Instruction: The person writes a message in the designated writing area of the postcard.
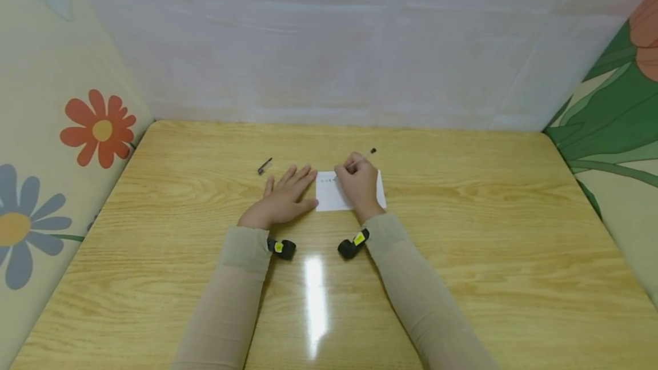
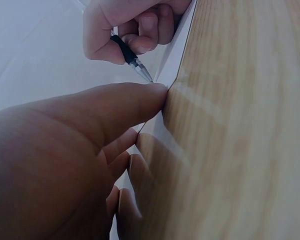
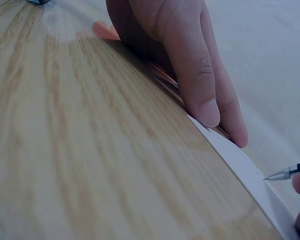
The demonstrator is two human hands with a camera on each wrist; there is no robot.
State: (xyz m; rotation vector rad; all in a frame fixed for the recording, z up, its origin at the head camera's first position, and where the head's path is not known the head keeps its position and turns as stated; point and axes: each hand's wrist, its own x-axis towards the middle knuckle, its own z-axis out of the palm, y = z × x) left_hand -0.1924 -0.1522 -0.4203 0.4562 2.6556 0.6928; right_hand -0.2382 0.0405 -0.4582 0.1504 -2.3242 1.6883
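A small white sheet of paper (image 1: 331, 196) lies on the wooden table, with a short row of dark marks near its top left. My right hand (image 1: 358, 179) rests over the sheet's right part and pinches a pen (image 2: 132, 62) with a black grip and a metal tip. In the right wrist view the pen's tip (image 3: 275, 176) is at the paper. My left hand (image 1: 284, 198) lies flat with fingers spread, its thumb and a fingertip touching the paper's left edge. The left wrist view shows that thumb (image 2: 135, 100) on the paper's near corner.
A pen cap (image 1: 264, 165) lies on the table (image 1: 488, 233) beyond my left hand. Black wrist cameras (image 1: 284, 248) sit at both cuffs. A white cloth backdrop (image 1: 329, 44) stands behind the table, and flower-patterned panels (image 1: 103, 130) flank it.
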